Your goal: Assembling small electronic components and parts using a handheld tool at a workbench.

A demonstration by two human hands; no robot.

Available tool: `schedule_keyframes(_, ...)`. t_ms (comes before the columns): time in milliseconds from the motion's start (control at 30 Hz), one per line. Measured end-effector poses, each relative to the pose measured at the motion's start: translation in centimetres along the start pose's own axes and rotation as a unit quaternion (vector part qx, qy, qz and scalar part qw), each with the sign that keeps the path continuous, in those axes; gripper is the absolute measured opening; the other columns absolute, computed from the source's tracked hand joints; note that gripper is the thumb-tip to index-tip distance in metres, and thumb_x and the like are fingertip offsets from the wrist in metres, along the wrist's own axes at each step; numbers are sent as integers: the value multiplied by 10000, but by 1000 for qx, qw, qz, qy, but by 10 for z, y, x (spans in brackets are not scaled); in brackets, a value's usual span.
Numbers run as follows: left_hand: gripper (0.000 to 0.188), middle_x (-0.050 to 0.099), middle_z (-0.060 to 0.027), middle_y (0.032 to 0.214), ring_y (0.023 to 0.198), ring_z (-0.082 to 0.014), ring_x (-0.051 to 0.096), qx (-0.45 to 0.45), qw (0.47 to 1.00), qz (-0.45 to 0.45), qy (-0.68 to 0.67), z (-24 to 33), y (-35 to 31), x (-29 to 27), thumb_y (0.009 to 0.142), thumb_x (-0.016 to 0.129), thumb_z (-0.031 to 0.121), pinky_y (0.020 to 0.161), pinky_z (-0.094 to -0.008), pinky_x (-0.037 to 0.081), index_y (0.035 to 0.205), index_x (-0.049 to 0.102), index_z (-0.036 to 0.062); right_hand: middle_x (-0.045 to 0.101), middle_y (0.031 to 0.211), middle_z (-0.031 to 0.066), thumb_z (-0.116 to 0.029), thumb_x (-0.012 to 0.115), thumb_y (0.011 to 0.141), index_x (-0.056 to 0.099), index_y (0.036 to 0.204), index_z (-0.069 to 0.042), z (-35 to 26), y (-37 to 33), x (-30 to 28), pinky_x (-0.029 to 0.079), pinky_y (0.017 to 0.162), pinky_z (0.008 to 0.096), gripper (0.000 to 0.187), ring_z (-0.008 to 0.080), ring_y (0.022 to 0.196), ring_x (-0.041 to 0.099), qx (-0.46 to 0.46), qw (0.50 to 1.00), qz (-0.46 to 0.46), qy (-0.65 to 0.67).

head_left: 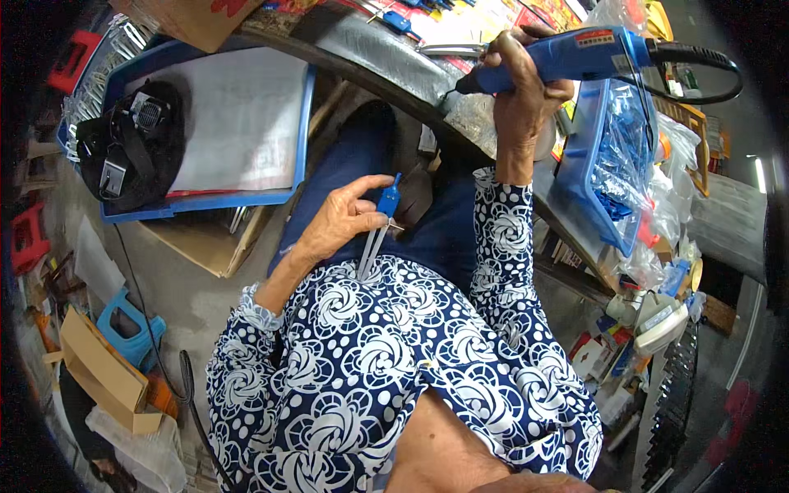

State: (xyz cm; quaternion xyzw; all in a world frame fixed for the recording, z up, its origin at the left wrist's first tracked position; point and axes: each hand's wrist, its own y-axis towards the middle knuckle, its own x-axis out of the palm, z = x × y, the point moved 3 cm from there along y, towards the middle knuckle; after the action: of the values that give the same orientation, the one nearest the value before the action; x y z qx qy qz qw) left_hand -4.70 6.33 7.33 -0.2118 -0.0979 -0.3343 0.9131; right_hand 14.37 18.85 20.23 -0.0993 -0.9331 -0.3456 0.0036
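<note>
Between the thumb and fingers of my left hand is a compass with a blue plastic head. Its two thin metal legs point back toward my body, and a small metal piece sticks out at one side. My right hand is wrapped round a blue electric screwdriver, held level over the edge of the dark workbench. The screwdriver's tip points left, well apart from the compass. More blue-headed pieces lie on the bench at the top.
At the left, a blue tray carries white paper and a black strapped item. A blue bin with bagged blue parts stands to the right. Below left are a cardboard box and a hanging black cable.
</note>
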Motion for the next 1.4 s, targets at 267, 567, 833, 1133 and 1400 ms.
schedule_keyframes(267,207,592,-118,733,500,-135,537,26,937,65,-343,2,6,16,798,556,105,423,-227,419,945,490,-25,546,724,111,34,591,720,518,934,63,-2,-6,-7,488,591,298,229,166,613,551,67,993,63,71)
schedule_keyframes(567,308,584,-121,714,545,-115,532,120,979,136,-98,55,75,-4,801,568,160,467,-221,428,969,439,-64,549,687,109,-22,583,734,512,896,41,-18,1,0,454,524,274,187,176,547,537,73,988,84,112)
schedule_keyframes(833,233,581,-112,661,514,-137,556,95,982,156,-52,66,94,-1,781,596,152,440,-231,448,844,503,-52,527,690,75,-49,587,748,480,956,6,-16,-4,8,434,525,233,240,146,570,528,114,984,70,115)
schedule_keyframes(1133,150,547,-102,641,498,-127,531,74,976,191,-70,63,105,5,776,581,68,383,-224,414,791,462,-23,533,642,74,-66,618,721,502,883,8,-30,-1,13,444,486,229,212,142,523,537,111,990,58,72)
schedule_keyframes(1400,157,549,-106,647,496,-121,528,68,978,187,-70,63,108,9,770,584,60,378,-221,410,805,455,-21,546,635,74,-59,626,717,512,857,10,-20,1,6,445,473,235,193,130,503,538,79,993,46,77)
